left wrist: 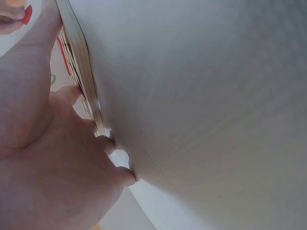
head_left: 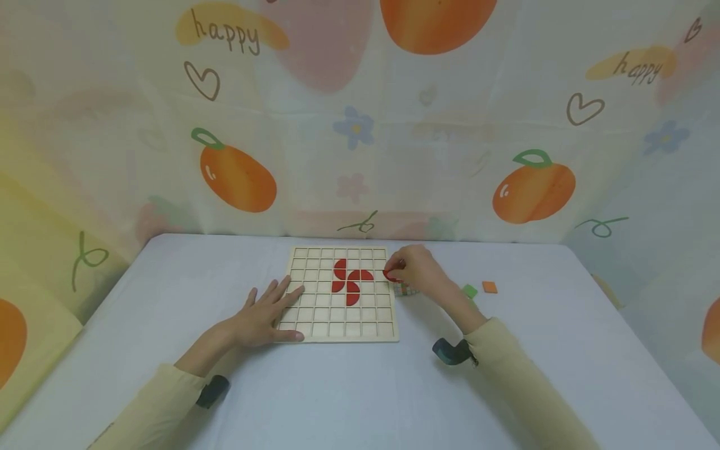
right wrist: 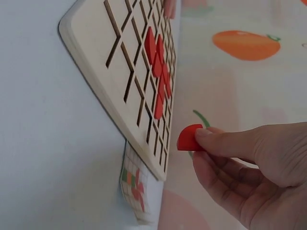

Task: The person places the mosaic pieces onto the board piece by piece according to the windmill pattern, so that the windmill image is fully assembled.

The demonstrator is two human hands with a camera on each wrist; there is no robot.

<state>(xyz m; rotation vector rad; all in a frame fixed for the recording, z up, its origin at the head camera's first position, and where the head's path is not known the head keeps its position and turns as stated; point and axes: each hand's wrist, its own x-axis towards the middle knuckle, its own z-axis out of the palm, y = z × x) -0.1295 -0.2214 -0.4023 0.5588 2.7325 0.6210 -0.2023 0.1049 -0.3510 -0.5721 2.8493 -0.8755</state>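
Note:
A wooden grid board (head_left: pixel 320 312) lies on the white-covered table. Several red quarter-round pieces (head_left: pixel 352 294) sit in its middle cells in a pinwheel-like arrangement. My left hand (head_left: pixel 261 315) rests with spread, straight fingers on the board's left edge, thumb at the near left corner. Over the right edge, my right hand (head_left: pixel 419 269) pinches one more red quarter-round piece (right wrist: pixel 190 138) between thumb and fingers. The right wrist view shows that piece held up off the board, its curved side toward the upper left.
A card with a printed grid pattern (right wrist: pixel 134 182) lies beside the board's right edge, partly covered by my right hand in the head view. Farther right are a green piece (head_left: pixel 469 291) and an orange square tile (head_left: pixel 490 287). A fruit-printed cloth (head_left: pixel 394 156) hangs behind the table.

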